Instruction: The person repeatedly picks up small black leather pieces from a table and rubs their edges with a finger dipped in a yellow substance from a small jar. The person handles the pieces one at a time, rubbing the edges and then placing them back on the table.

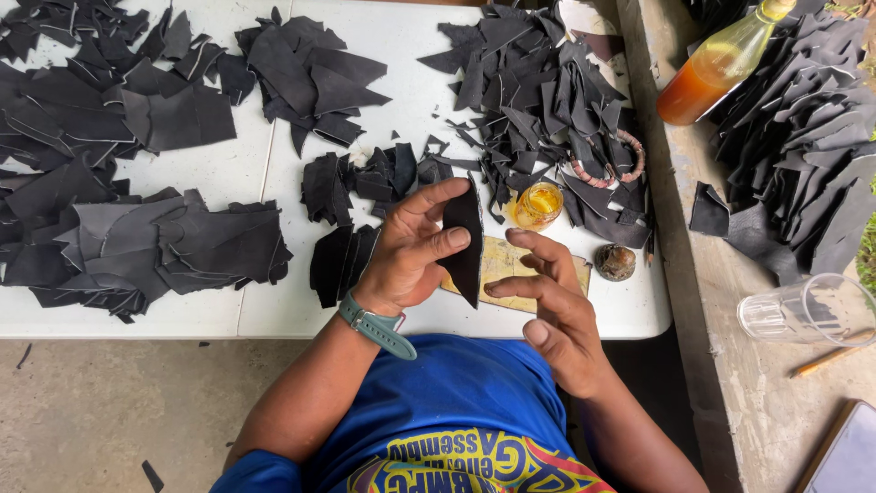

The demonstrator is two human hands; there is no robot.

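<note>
A white worktop [228,310] is strewn with heaps of black leather scraps [109,246], above a bare concrete floor. Over its near edge, the left hand [411,251] pinches a pointed black leather piece [465,242] upright between thumb and fingers [447,239]. The right hand [547,301] hovers just beside it, fingers loosely curled, holding nothing. A small jar of yellow liquid [537,204] stands just beyond, and a tan board [506,265] lies under the hands.

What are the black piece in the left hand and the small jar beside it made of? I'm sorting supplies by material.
The black piece, held by the left hand, looks like thin matte leather or a leather-like sheet: dull surface, cut edges. The small jar looks like clear glass or plastic holding yellow liquid; which one cannot be told.
</note>
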